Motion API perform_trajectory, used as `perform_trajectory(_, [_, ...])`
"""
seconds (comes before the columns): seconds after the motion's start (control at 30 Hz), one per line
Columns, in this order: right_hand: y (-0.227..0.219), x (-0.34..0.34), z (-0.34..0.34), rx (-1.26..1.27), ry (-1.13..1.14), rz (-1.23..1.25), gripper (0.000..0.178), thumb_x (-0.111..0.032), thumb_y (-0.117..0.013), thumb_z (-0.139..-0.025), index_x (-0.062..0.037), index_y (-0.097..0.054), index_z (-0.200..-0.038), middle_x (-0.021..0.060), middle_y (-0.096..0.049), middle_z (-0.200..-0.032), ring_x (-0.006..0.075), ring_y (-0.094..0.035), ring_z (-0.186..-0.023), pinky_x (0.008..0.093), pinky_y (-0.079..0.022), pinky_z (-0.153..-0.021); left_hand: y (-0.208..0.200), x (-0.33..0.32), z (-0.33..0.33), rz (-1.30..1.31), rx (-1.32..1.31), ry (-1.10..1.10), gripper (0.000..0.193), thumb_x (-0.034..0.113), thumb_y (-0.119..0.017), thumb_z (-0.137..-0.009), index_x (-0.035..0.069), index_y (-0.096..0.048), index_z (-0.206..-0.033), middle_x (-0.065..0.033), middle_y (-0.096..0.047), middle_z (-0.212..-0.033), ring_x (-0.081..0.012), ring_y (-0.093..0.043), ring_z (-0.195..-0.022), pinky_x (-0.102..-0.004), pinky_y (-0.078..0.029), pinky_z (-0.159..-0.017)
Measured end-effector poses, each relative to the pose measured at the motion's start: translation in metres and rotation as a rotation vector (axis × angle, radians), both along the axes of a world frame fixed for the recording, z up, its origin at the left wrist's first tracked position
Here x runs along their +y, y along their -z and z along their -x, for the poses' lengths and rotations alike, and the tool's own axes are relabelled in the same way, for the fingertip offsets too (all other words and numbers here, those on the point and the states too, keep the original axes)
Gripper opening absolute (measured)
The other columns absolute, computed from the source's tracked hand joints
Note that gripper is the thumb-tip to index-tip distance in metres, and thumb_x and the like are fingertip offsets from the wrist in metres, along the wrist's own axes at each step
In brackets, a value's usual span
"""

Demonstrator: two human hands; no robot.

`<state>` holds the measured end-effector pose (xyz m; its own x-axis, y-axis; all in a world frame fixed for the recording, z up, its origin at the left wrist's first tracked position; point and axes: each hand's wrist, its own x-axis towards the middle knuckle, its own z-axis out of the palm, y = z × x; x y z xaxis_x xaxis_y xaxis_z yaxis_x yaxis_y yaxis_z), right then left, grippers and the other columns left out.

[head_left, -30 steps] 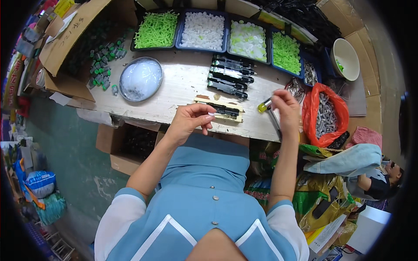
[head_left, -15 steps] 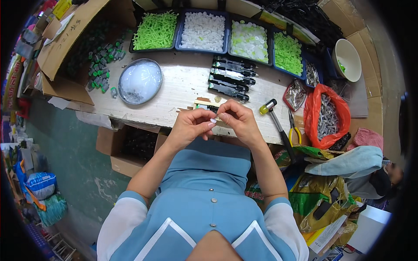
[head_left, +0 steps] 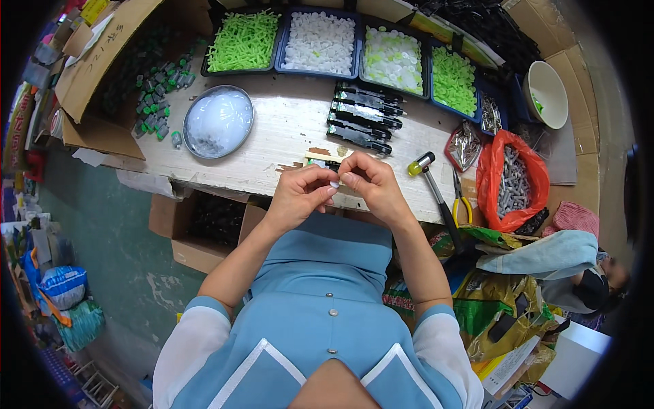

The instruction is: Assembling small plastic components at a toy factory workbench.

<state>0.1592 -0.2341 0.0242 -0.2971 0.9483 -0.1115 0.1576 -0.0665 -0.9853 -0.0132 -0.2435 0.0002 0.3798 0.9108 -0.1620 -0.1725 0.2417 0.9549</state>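
White part [head_left: 334, 184] | pinched btw L hand [head_left: 300, 194] + R hand [head_left: 371, 185] fingers

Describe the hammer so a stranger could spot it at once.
Start at the pale wooden bench and go to its near right edge, just left of the orange bag of grey metal parts. The hammer lies there beside the yellow-handled pliers; its yellow-tipped head and long dark handle set it apart.

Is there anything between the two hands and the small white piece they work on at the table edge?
Nothing visible stands between them. The left hand and the right hand meet fingertip to fingertip, pinching the small white piece directly. The hammer and the row of black parts lie apart on the table.
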Motion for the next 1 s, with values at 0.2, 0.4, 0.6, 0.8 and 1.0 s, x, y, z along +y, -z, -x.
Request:
perform_trajectory(0.2, [0.004,-0.003,0.000,0.107,0.017,0.032,0.007,-0.008,-0.058,-0.084,-0.0023,-0.054,-0.082,-0.0018,-0.052,-0.078,0.0062,-0.046,-0.074,0.0202,-0.039,-0.068,0.000,-0.003,-0.003,-0.051,0.026,-0.032,0.016,-0.001,-0.061,-0.079,-0.003,-0.062,-0.094,-0.0032,-0.057,-0.080,-0.0068,-0.057,-0.061,-0.0183,-0.048,-0.048])
perform_trajectory(0.4, [0.005,-0.003,0.002,0.043,-0.015,0.029,0.005,-0.006,-0.057,-0.084,-0.0020,-0.053,-0.083,-0.0016,-0.052,-0.079,0.0062,-0.046,-0.075,0.0203,-0.040,-0.068,0.004,-0.008,-0.002,0.042,-0.046,-0.083,0.024,-0.002,-0.061,-0.079,0.000,-0.058,-0.102,-0.0034,-0.058,-0.079,-0.0064,-0.058,-0.061,-0.0175,-0.048,-0.048])
perform_trajectory(0.6, [0.008,-0.003,0.002,0.033,-0.026,0.032,0.004,-0.003,-0.057,-0.083,-0.0013,-0.054,-0.083,-0.0003,-0.052,-0.078,0.0072,-0.047,-0.073,0.0215,-0.041,-0.067,0.007,-0.009,-0.002,0.043,-0.038,-0.088,0.028,-0.003,-0.060,-0.079,0.001,-0.055,-0.106,-0.0035,-0.058,-0.079,-0.0065,-0.058,-0.062,-0.0172,-0.048,-0.048])
perform_trajectory(0.8, [0.008,-0.004,0.005,-0.137,-0.033,-0.213,0.005,0.003,-0.058,-0.078,0.0010,-0.056,-0.082,0.0059,-0.055,-0.077,0.0125,-0.051,-0.069,0.0243,-0.042,-0.062,0.008,-0.008,-0.002,0.023,-0.113,-0.125,0.025,0.000,-0.060,-0.081,0.001,-0.057,-0.106,-0.0039,-0.059,-0.078,-0.0071,-0.058,-0.062,-0.0181,-0.049,-0.049])
perform_trajectory(1.0, [0.012,-0.011,0.007,-0.256,0.066,-0.599,0.008,0.000,-0.060,-0.077,-0.0006,-0.057,-0.084,0.0105,-0.055,-0.079,0.0251,-0.055,-0.071,0.0317,-0.044,-0.061,0.012,-0.002,-0.004,0.109,-0.252,-0.111,0.020,0.006,-0.060,-0.083,0.001,-0.060,-0.102,-0.0046,-0.060,-0.077,-0.0085,-0.058,-0.061,-0.0210,-0.052,-0.049])
